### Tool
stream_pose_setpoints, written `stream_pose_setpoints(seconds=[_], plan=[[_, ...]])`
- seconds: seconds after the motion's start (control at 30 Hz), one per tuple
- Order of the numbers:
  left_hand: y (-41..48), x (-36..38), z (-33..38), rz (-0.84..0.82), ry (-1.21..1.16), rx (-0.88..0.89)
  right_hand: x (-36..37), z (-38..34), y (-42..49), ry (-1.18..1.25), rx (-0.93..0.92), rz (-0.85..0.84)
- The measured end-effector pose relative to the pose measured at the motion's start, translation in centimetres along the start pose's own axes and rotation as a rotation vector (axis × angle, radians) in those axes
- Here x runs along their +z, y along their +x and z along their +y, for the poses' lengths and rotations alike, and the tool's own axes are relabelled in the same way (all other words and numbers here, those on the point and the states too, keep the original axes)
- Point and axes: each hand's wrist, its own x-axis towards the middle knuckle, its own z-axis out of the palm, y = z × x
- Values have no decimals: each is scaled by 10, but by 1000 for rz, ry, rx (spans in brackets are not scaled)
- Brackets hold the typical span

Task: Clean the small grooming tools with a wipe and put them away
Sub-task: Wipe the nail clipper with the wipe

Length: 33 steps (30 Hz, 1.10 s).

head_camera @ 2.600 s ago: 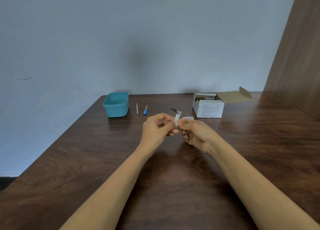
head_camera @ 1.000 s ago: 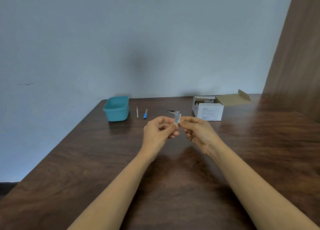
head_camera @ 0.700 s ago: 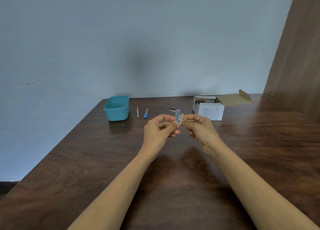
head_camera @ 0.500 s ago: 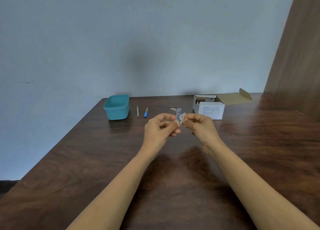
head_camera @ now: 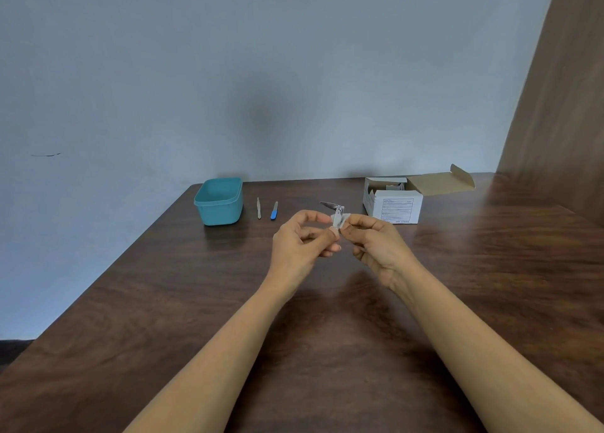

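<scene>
**Clipper Mid-Wipe, Held Above the Table**

A dark wooden table (head_camera: 327,334) runs back to a plain grey-blue wall (head_camera: 261,73), with a brown panel on your right. Both your hands are raised over the middle of the table. The nail clipper (head_camera: 336,209) is between them in the air, not resting on the wood.

Your left hand (head_camera: 299,249) pinches the clipper's lower end between thumb and curled fingers. Your right hand (head_camera: 376,246) pinches the small white wipe (head_camera: 343,219) against the clipper's body, with the other fingers curled under.

Expect the clipper to be light, rigid and slick, and likely more so once the wipe has dampened the metal. Hold it by the flat sides of the body, low down, and keep clear of the open lever, which probably swings on its pivot. The wipe is soft and thin, so it should fold around edges, though it may snag on them.

The body's long axis stands close to upright and leans a little away from you. The lever juts from the top toward your left, on the side where the teal tub (head_camera: 219,202) sits. I cannot tell which end carries the cutting edges.

Near the tub lie a pale slim tool (head_camera: 259,208) and a blue-handled tool (head_camera: 274,211), both pointing lengthwise away from you. An open white box (head_camera: 394,205) sits to the right.
</scene>
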Motion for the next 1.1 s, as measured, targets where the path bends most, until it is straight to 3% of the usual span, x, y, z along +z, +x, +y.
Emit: stream_pose_setpoints(seconds=[0.2, 0.5, 0.73, 1.1], plan=[[2, -2, -2, 31, -2, 1, 1, -5, -3, -12, 60, -36], [1, -1, -4, 0, 203, 119, 2, -2, -3, -21, 63, -33], [2, -2, -1, 9, 202, 39, 4, -6, -3, -38, 41, -87], [4, -2, -1, 14, -160, -189, 6, -7, -8, -124, 40, -179]])
